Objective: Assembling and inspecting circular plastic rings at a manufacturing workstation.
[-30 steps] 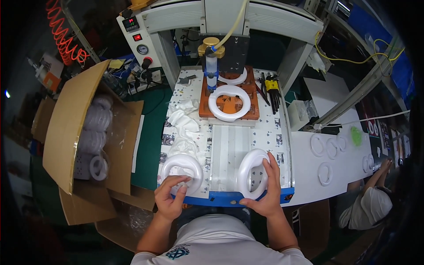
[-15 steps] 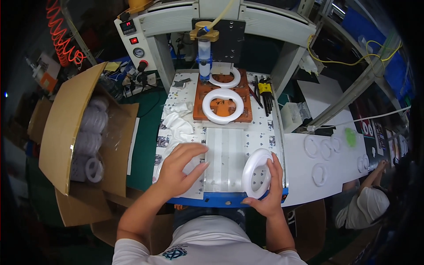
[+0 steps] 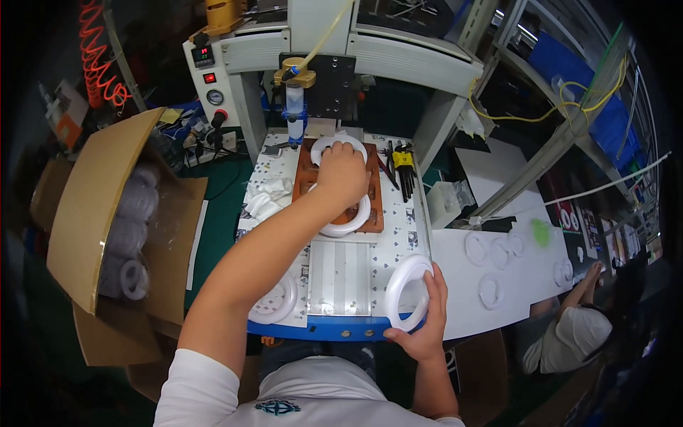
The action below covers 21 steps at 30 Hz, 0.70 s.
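My right hand [image 3: 425, 329] holds a glossy white plastic ring [image 3: 407, 293] nearly upright by its right side, above the near right of the machine bed. My left arm stretches forward to a brown-orange fixture block [image 3: 375, 210] bearing two white rings. Over them, my left hand [image 3: 343, 173] is bent down with its fingers curled onto the far ring [image 3: 361, 151]; the fingertips are partly hidden. The near ring [image 3: 356, 225] lies partly under that hand and wrist. Another white ring [image 3: 286, 302] lies at the near left, partly covered by my left forearm.
A dispensing syringe [image 3: 294, 117] hangs just left of the block under the machine frame. Hex keys in a yellow holder [image 3: 403, 159] lie right of it, crumpled white cloth [image 3: 269, 196] left. An open carton [image 3: 107, 206] holds bagged rings. More rings [image 3: 491, 292] lie on the right-hand table.
My left hand has moved from the near left of the bed forward onto the rings on the block. The right hand keeps its ring. The whole view has shifted slightly.
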Available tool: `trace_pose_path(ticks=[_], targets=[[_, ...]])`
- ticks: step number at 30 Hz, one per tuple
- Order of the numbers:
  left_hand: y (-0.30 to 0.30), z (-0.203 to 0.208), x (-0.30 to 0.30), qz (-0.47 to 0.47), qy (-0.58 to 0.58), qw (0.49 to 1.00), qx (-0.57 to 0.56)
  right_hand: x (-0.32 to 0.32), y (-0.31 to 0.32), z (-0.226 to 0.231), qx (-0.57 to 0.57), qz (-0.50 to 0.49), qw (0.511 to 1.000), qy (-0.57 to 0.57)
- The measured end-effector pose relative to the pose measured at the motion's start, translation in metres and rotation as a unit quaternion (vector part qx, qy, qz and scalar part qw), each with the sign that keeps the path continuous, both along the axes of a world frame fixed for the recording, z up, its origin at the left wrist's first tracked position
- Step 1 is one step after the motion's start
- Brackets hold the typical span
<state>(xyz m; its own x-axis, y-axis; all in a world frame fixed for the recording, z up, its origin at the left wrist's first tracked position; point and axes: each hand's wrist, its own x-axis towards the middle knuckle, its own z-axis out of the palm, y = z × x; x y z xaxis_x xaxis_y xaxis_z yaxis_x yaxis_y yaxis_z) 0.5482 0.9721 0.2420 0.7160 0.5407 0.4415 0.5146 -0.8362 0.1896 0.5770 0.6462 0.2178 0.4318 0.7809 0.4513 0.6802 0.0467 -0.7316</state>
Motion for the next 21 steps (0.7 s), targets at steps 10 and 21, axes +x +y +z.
trace_pose_path(ticks=[10, 21], targets=[[-0.019, 0.015, -0.012, 0.058, 0.127, 0.990, 0.024, 0.049, 0.037, 0.015, 0.087, -0.013, 0.996, 0.031], [-0.125, 0.047, -0.233, 0.063, -0.141, 0.971, -0.182, 0.086, 0.191, 0.034, -0.131, 0.104, 0.973, -0.161]])
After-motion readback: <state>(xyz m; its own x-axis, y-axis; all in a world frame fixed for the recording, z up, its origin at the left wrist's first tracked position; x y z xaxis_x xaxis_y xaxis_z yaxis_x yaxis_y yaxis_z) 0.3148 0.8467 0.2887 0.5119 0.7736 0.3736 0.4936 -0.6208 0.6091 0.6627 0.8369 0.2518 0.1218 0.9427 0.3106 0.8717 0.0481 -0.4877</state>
